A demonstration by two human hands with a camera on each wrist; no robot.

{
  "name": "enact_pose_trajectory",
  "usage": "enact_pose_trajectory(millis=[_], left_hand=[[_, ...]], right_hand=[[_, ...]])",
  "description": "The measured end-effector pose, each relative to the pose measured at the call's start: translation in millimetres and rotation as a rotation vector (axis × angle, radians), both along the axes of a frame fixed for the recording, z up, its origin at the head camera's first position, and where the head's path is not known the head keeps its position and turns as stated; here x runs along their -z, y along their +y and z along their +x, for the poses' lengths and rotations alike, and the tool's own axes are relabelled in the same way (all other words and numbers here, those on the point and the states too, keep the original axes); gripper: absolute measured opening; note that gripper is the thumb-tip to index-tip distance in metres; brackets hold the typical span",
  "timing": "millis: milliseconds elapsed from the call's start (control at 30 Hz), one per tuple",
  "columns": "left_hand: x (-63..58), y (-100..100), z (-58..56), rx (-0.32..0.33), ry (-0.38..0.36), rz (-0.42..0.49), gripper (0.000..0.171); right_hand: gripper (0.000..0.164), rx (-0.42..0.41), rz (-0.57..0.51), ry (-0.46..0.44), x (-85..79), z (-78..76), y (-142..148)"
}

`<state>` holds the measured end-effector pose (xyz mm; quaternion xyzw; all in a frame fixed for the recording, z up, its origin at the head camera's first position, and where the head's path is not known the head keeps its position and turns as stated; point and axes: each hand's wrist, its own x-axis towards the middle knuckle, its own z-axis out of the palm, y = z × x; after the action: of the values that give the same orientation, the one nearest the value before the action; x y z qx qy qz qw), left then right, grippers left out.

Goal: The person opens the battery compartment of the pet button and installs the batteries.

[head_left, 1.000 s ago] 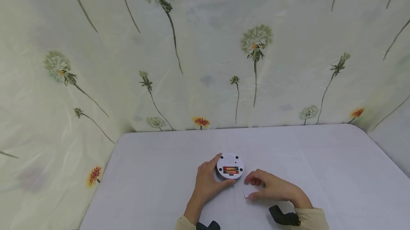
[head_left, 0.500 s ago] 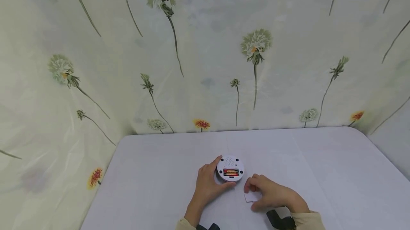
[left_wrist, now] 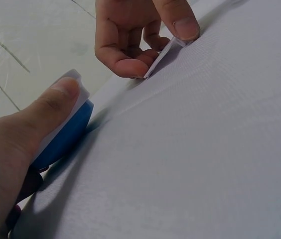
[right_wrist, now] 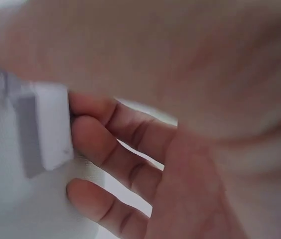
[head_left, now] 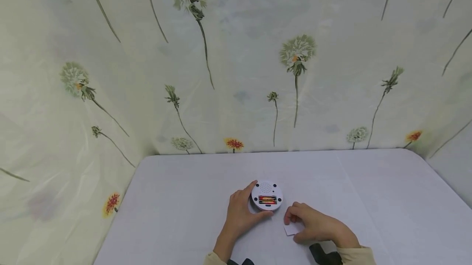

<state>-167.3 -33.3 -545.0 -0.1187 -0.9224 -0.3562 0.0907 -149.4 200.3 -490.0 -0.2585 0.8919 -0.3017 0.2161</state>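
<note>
A round white device [head_left: 266,190] with a blue side lies on the table, its underside with speaker holes and dark feet facing up. Two red-and-gold batteries [head_left: 267,200] sit side by side in its uncovered compartment. My left hand [head_left: 240,212] grips the device's rim from the left, thumb at the near side and fingers at the far side. To the near right, my right hand [head_left: 320,225] pinches a small white battery cover [head_left: 292,228] between thumb and fingertips. In the left wrist view the cover [left_wrist: 162,57] is tilted, close to the cloth.
A white cloth [head_left: 191,199] covers the table. Behind it hangs a pale curtain [head_left: 236,60] printed with dandelions, which also runs along the left side. A dark strap [head_left: 325,254] sits at my right wrist, beside a beige sleeve [head_left: 357,254].
My right hand has shifted slightly nearer my body, and more of the battery cover shows between its fingers. The left hand keeps its grip on the device. The head view has tilted a little.
</note>
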Motion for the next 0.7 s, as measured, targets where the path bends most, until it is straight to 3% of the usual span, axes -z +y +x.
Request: enact_pose_trajectory(millis=[700], left_hand=[[-0.2,-0.5,0.0,0.007,-0.029,-0.003,0.096]], right_hand=[[0.031,0.007,-0.045,0.023,2.8,-7.6,2.1]])
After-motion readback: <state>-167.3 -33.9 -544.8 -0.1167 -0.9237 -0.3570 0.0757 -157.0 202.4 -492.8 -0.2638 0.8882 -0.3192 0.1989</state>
